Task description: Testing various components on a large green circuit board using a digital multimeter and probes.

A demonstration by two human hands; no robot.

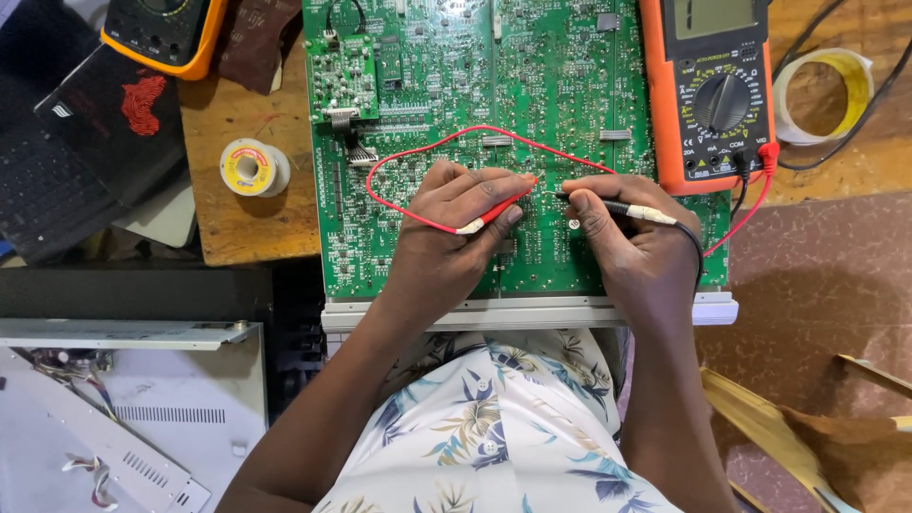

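Head view | my left hand (446, 228) grip pinches red probe (494, 211) | my right hand (635, 237) grip pinches black probe (617, 207) | both tips on green board (532, 85) | orange meter (714, 90) beside.

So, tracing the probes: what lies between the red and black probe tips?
In the head view, only bare green circuit board separates the red probe tip from the black probe tip.

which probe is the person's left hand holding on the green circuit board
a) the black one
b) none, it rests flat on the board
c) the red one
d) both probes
c: the left hand pinches the red probe with its tip on the green circuit board, while the right hand holds the black probe.
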